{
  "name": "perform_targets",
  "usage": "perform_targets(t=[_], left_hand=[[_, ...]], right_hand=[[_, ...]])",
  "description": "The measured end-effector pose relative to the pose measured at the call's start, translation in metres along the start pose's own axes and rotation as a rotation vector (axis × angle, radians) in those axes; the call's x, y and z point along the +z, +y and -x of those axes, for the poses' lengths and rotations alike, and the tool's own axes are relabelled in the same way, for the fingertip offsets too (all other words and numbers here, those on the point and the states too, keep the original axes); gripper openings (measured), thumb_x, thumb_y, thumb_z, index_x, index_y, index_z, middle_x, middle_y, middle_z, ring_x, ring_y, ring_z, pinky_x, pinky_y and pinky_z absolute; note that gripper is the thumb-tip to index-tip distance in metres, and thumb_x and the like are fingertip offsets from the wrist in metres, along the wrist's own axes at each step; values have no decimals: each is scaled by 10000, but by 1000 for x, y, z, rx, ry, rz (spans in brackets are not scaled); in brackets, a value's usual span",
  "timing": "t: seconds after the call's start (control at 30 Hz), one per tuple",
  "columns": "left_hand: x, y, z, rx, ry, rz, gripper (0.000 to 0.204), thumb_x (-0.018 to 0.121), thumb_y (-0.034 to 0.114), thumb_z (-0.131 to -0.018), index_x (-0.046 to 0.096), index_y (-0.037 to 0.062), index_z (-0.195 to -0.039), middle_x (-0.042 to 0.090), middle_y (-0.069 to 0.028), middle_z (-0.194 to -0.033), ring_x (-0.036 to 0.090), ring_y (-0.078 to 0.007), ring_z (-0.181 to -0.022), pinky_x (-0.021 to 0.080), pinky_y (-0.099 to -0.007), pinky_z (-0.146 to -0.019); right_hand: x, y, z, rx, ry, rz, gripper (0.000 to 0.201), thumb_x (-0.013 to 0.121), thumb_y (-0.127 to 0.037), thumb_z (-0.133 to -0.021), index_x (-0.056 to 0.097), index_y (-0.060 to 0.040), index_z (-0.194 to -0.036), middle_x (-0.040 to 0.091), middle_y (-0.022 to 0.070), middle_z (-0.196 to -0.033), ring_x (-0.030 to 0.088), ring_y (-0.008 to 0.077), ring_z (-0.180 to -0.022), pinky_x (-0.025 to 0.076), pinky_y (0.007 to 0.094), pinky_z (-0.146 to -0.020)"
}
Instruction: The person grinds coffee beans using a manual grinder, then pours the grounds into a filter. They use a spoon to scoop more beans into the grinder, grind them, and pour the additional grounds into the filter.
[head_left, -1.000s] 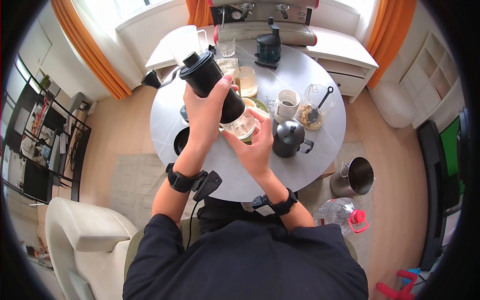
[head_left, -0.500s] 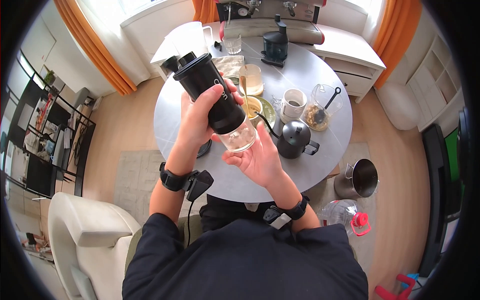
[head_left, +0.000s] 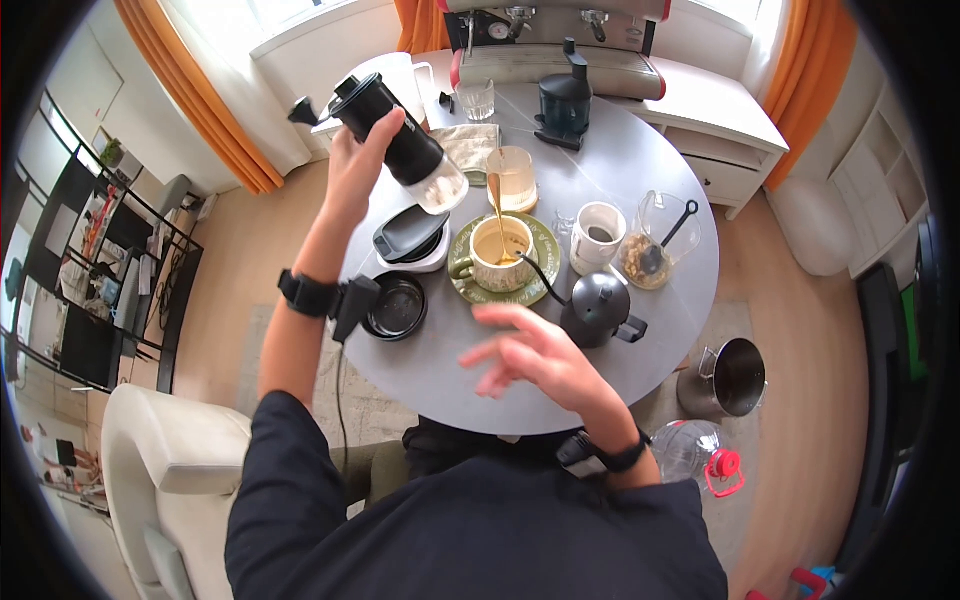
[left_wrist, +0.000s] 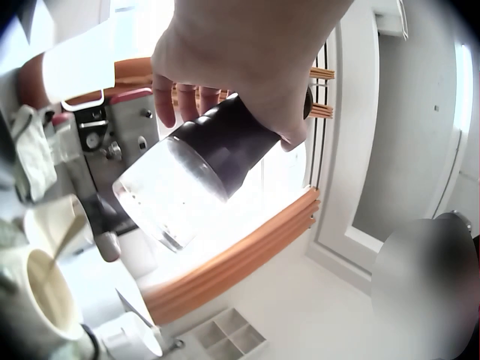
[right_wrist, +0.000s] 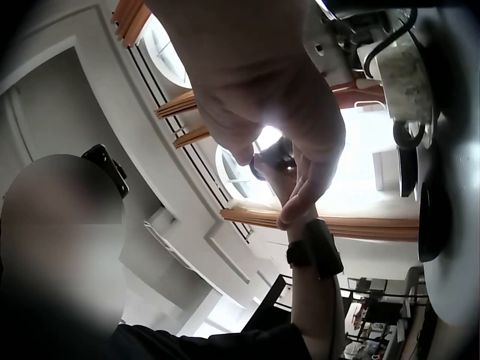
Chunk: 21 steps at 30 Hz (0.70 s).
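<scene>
My left hand (head_left: 350, 175) grips a black hand coffee grinder (head_left: 405, 145), raised and tilted over the table's left side. Its clear catch jar (head_left: 440, 190) points down to the right, and the crank knob sticks out at upper left. In the left wrist view, fingers curl round the black body (left_wrist: 225, 142), with a few specks inside the jar. My right hand (head_left: 540, 360) hovers over the table's front, fingers loosely spread and holding nothing. Just beyond it are a black gooseneck kettle (head_left: 598, 312) and a cup (head_left: 488, 272) with a gold spoon (head_left: 497, 205) on a green saucer (head_left: 530, 290).
A round black dish (head_left: 397, 305) and a white scale (head_left: 432, 262) with a dark lid-like piece stand at left. To the right are a white mug (head_left: 597, 240) and a glass jug (head_left: 655, 260) with a black scoop. An espresso machine (head_left: 560, 65) is behind.
My right hand has let go of the grinder's jar and drawn back toward the table's front. My left hand has carried the grinder up and to the left.
</scene>
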<state>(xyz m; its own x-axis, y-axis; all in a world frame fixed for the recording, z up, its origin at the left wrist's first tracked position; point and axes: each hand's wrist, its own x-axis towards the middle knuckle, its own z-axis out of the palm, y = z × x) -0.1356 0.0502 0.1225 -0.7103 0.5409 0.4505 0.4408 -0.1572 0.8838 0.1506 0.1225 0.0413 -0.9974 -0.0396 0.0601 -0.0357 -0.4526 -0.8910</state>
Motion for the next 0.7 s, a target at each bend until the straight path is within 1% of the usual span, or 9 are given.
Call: perform_targets(t=[0.03,0.07,0.13,0.2,0.27,0.3,0.4,0.53,0.7], left_hand=[[-6,-12,-16,-71,45,10,419,735,344,-815,621,7,-1038,644,-48,-958,584,-117,-873,465,-281,-809],[-8,-19,-26,-107,32,-90,429,748,341,-803,626,6,-1042,647,-52,-961,589,-120,-873,470,-286,-807],[-11,-33,-44,-184,1,-291,449,774,334,-780,636,3,-1050,654,-61,-967,598,-127,-874,480,-295,-801],[-17,-81,-59,-212,37,-363,539,839,366,-695,644,11,-1051,667,-76,-935,626,-154,-851,514,-301,-736],[-14,-96,-60,-384,-4,-425,466,801,379,-743,650,66,-1053,659,-79,-1023,641,-193,-963,545,-367,-759],[-14,-105,-61,-448,-23,-420,473,803,378,-739,648,71,-1063,652,-83,-1072,625,-204,-1033,545,-407,-814],[-11,-123,-57,-508,-43,-422,482,805,380,-734,645,71,-1068,652,-80,-1089,624,-204,-1046,548,-420,-826],[-7,-127,-52,-496,-103,-495,495,811,347,-730,622,94,-1112,654,-71,-1090,632,-204,-1026,560,-407,-793],[-8,-135,-49,-510,-100,-467,507,824,355,-712,618,101,-1100,656,-65,-1059,638,-183,-993,565,-363,-732]], right_hand=[[-9,-6,17,-32,-18,191,412,499,-150,-978,390,-37,-1359,646,163,-1104,668,178,-845,536,287,-729],[-14,-11,35,-27,51,232,353,543,-78,-940,487,-15,-1283,670,138,-1048,665,167,-855,534,286,-748],[-27,-19,68,-35,189,320,320,578,-27,-903,535,18,-1217,683,126,-1014,667,163,-878,534,291,-799],[-41,-20,96,-68,354,301,322,593,-31,-885,544,29,-1198,687,151,-980,672,182,-859,543,300,-783],[-52,-17,115,-184,494,271,297,598,-59,-889,550,49,-1161,685,181,-958,670,186,-828,546,303,-741],[-57,-15,121,-214,538,272,287,597,-71,-894,554,50,-1151,686,176,-945,668,179,-814,545,300,-735],[-66,-13,126,-202,688,350,266,596,-89,-904,567,49,-1130,688,156,-914,665,168,-788,542,292,-728],[-71,-13,119,-140,840,492,234,605,-89,-902,588,39,-1096,689,123,-884,665,157,-771,535,276,-729],[-77,-8,115,-144,896,591,201,615,-68,-889,604,33,-1062,689,106,-872,665,142,-763,531,263,-720]])
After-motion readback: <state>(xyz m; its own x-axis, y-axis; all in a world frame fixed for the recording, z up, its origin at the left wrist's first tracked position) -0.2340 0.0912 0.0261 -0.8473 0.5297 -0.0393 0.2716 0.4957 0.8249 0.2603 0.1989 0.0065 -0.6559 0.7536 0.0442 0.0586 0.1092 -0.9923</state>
